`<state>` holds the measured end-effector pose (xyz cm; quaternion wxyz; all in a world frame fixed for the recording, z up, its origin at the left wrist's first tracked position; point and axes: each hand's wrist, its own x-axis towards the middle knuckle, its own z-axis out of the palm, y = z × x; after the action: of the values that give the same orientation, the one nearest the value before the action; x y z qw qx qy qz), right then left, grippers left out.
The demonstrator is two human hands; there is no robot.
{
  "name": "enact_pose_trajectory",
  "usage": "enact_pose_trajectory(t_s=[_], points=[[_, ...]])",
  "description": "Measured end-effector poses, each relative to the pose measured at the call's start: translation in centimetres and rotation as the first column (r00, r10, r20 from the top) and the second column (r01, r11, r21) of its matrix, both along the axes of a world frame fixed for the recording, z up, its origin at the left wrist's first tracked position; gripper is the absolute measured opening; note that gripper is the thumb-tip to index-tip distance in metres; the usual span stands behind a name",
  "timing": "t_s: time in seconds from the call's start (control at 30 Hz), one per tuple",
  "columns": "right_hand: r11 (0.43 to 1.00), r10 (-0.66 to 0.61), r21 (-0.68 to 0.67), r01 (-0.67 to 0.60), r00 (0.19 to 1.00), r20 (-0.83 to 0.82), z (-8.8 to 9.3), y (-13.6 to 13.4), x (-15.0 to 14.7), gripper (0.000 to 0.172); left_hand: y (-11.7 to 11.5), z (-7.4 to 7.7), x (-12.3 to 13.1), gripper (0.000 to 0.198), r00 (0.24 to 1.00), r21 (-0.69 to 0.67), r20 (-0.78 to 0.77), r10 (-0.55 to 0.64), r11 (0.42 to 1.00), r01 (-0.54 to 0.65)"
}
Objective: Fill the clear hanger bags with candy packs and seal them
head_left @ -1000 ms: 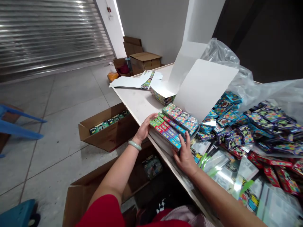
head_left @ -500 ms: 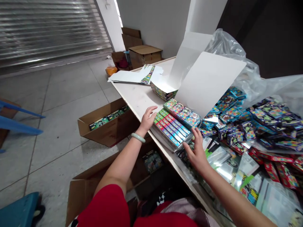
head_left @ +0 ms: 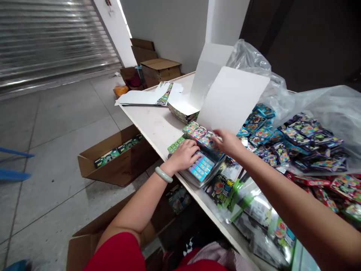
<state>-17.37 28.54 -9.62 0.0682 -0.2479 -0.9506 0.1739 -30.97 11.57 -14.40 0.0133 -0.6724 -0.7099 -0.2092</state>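
Observation:
My left hand (head_left: pixel 183 156) lies on top of rows of small green, blue and red toy boxes (head_left: pixel 201 167), its fingers curved over them. The rows sit on a clear plastic tray (head_left: pixel 187 178) at the edge of the white table (head_left: pixel 149 122). My right hand (head_left: pixel 227 142) reaches over the rows, its fingertips at a patterned back row of boxes (head_left: pixel 197 135). Behind them an open white carton (head_left: pixel 183 107) stands with its card flap (head_left: pixel 231 99) raised. My left palm hides part of the rows.
Loose toy packets (head_left: pixel 299 141) lie heaped under a clear plastic bag (head_left: pixel 282 98) to the right. Flat blister packs (head_left: pixel 251 205) lie near the table's edge. A cardboard box (head_left: pixel 117 160) with green boxes sits on the floor below. Another cardboard box (head_left: pixel 84 241) sits nearer me.
My left hand has moved from beside the rows onto them. My right hand has moved from the near side across to the back row. The view has turned slightly right.

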Motion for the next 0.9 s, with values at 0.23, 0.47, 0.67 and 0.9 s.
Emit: enact_pose_trajectory(t_s=[0.23, 0.47, 0.67, 0.9], points=[[0.997, 0.051, 0.037, -0.069, 0.932, 0.358, 0.2, 0.7, -5.5, 0.058, -0.9, -0.1, 0.3, 0.025, 0.999, 0.03, 0.046, 0.018, 0.999, -0.019], [0.99, 0.138, -0.039, -0.135, 0.887, 0.44, 0.3, 0.9, -5.8, 0.066, -1.2, -0.1, 0.5, 0.019, 0.995, 0.07, 0.077, 0.068, 0.995, -0.073], [0.987, 0.153, -0.107, -0.119, 0.904, 0.4, -0.3, 0.7, -5.0, 0.075, -1.9, -0.1, 0.5, 0.016, 0.994, 0.101, 0.107, 0.033, 0.994, -0.043], [0.98, 0.094, -0.201, -0.01, 0.905, 0.416, -0.6, 0.0, -5.6, 0.091, -2.4, -0.4, 0.4, 0.013, 0.989, 0.143, 0.15, 0.021, 0.989, -0.043]])
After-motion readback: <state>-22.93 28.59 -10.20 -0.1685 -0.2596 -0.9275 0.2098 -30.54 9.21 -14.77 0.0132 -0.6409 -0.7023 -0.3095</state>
